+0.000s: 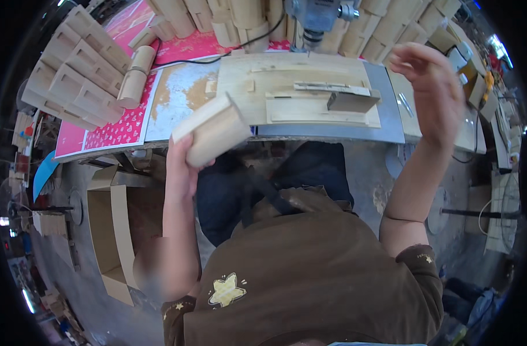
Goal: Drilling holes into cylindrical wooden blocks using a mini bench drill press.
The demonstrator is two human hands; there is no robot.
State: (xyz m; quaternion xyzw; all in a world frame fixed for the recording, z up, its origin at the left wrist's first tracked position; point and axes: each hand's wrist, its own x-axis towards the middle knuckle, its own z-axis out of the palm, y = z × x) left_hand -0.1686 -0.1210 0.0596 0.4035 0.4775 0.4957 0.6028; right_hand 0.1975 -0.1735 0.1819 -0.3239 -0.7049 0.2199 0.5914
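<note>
My left hand (184, 164) is closed round the lower left end of a pale wooden cylinder (217, 135) with a flat ledge along its side. It holds the piece tilted in the air, just off the front edge of the workbench. My right hand (433, 92) is raised over the right end of the bench, fingers loosely bent and a little blurred, with nothing seen in it. Between the hands lies a flat wooden jig (315, 108) with strips and an upright dark plate (355, 102). Above the jig hangs a drill chuck (313, 37).
Slotted wooden pieces (81, 66) are stacked at the bench's left, and more wooden cylinders (249, 20) stand along the back. A black cable (194, 61) crosses the bench. An open cardboard box (119, 230) stands on the floor to my left.
</note>
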